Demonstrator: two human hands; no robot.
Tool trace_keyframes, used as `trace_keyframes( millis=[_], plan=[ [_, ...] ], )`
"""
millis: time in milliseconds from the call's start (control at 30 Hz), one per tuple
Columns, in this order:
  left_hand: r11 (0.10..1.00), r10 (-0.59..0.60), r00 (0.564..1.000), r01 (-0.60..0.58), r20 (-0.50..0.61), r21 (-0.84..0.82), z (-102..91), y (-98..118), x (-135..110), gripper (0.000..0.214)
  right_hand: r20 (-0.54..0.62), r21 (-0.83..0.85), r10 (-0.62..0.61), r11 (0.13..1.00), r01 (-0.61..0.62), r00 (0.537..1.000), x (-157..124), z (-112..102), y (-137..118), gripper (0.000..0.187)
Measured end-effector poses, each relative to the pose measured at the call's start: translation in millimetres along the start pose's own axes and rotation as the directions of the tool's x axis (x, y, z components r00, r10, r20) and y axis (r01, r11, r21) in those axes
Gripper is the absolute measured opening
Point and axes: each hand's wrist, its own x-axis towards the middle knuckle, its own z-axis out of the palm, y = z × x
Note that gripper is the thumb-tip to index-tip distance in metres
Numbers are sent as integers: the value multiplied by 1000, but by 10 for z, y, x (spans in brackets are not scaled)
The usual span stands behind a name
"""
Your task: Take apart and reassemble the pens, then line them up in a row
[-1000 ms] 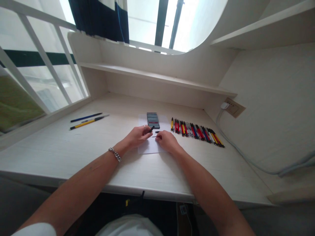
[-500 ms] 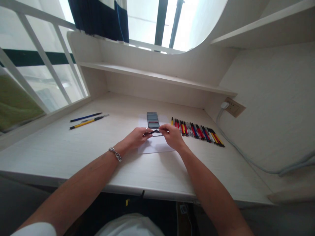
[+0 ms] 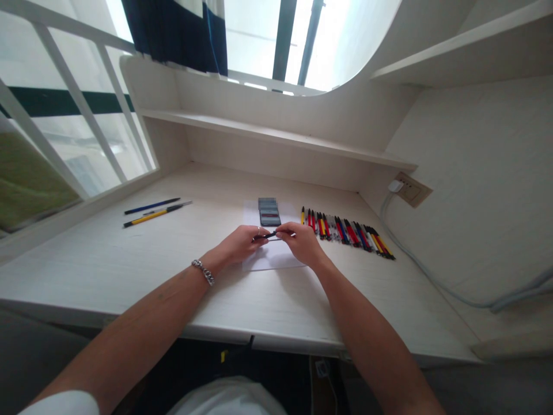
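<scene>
My left hand (image 3: 239, 245) and my right hand (image 3: 302, 245) meet above a white sheet of paper (image 3: 270, 260) on the desk. Between their fingertips they pinch a thin black pen part (image 3: 271, 234), held about level. Both hands are closed on it. The left wrist wears a metal bracelet (image 3: 203, 271). Just beyond the hands a dark phone (image 3: 268, 211) lies flat on the paper.
A row of several red, yellow, blue and black pens (image 3: 348, 231) lies to the right of the phone. Two pens, one blue (image 3: 151, 206) and one yellow (image 3: 155, 214), rest at the far left. A grey cable (image 3: 432, 276) runs from a wall socket (image 3: 410, 189).
My right hand lifted off the paper and came up to the left hand, and now both pinch the black pen part. The left hand has barely moved.
</scene>
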Motion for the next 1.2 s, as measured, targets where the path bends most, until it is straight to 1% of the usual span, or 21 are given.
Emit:
trace_keyframes(
  millis=[133, 233, 300, 367, 467, 600, 700, 800, 867, 900, 1000, 1100, 1200],
  plan=[
    [999, -8, 1000, 7, -9, -31, 0, 24, -3, 26, -8, 7, -12, 1000, 12, 1000, 12, -7, -31, 11],
    [998, -23, 1000, 22, -19, -53, 0, 44, -4, 27, -1, -24, 8, 1000, -8, 1000, 38, -44, -14, 18],
    [998, -44, 999, 42, -24, -47, -3, 58, 0, 29, -2, -87, 35, 996, -35, 999, 59, -87, 44, 22],
    [997, -60, 998, 58, -33, -40, -10, 70, 8, 29, 15, -193, 68, 979, -64, 998, 75, -132, 133, 17],
    [996, -67, 997, 64, -50, -59, -28, 91, 21, 25, 52, -365, 147, 924, -118, 988, 82, -176, 267, 13],
    [997, -81, 994, 79, -69, -26, -62, 117, 29, 22, 66, -461, 253, 866, -196, 965, 91, -159, 341, 12],
    [995, -94, 992, 96, -89, 19, -86, 124, 27, 24, 112, -513, 280, 838, -186, 953, 112, -121, 352, 10],
    [993, -105, 989, 109, -108, 34, -104, 118, 26, 25, 169, -542, 270, 829, -139, 948, 125, -104, 370, 9],
    [992, -114, 985, 120, -126, 36, -114, 106, 27, 25, 175, -529, 257, 839, -129, 950, 121, -124, 378, 9],
    [991, -121, 983, 127, -137, 38, -118, 98, 29, 25, 159, -503, 249, 853, -139, 955, 117, -144, 376, 9],
    [986, -146, 977, 156, -155, 56, -128, 69, 34, 25, 49, -339, 191, 927, -164, 980, 102, -233, 346, 12],
    [983, -151, 976, 166, -159, 83, -133, 43, 34, 26, -48, -158, 95, 982, -101, 994, 93, -307, 298, 13],
    [981, -151, 977, 166, -154, 95, -135, 31, 33, 27, -49, -94, 60, 994, -64, 997, 84, -321, 255, 14]
  ],
)
